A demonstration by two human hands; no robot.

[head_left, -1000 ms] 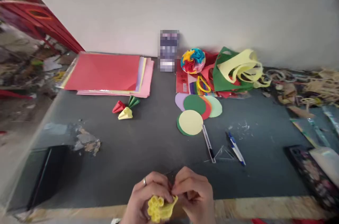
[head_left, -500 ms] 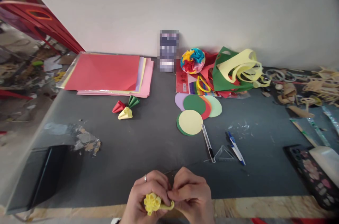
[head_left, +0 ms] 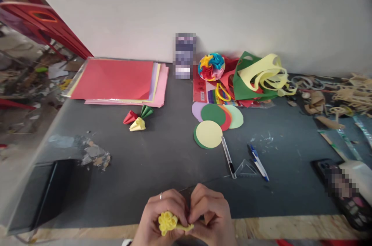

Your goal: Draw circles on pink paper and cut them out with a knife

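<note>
Close to the table's front edge, my left hand (head_left: 164,213) is closed around a yellow folded paper piece (head_left: 167,222) with a bunched, ruffled end showing. My right hand (head_left: 210,213) is closed too, its thumb and fingers pinching the thin strip-like edge of the same paper to the right. The fingertips of both hands nearly meet. Farther off on the left lie small folded paper cones: a red one (head_left: 130,117), a green one (head_left: 147,111) and a yellow one (head_left: 137,124).
Coloured paper sheets (head_left: 113,79) lie back left. Paper circles (head_left: 209,134), a utility knife (head_left: 228,157), a clear set square (head_left: 245,169) and a pen (head_left: 259,164) lie ahead. A multicoloured paper ball (head_left: 211,67) and green scraps (head_left: 244,79) are behind; a phone (head_left: 340,191) is right.
My right fingers have shifted slightly along the yellow paper's edge, and its end now looks pinched and crimped instead of smoothly curved. The left hand keeps its hold.
</note>
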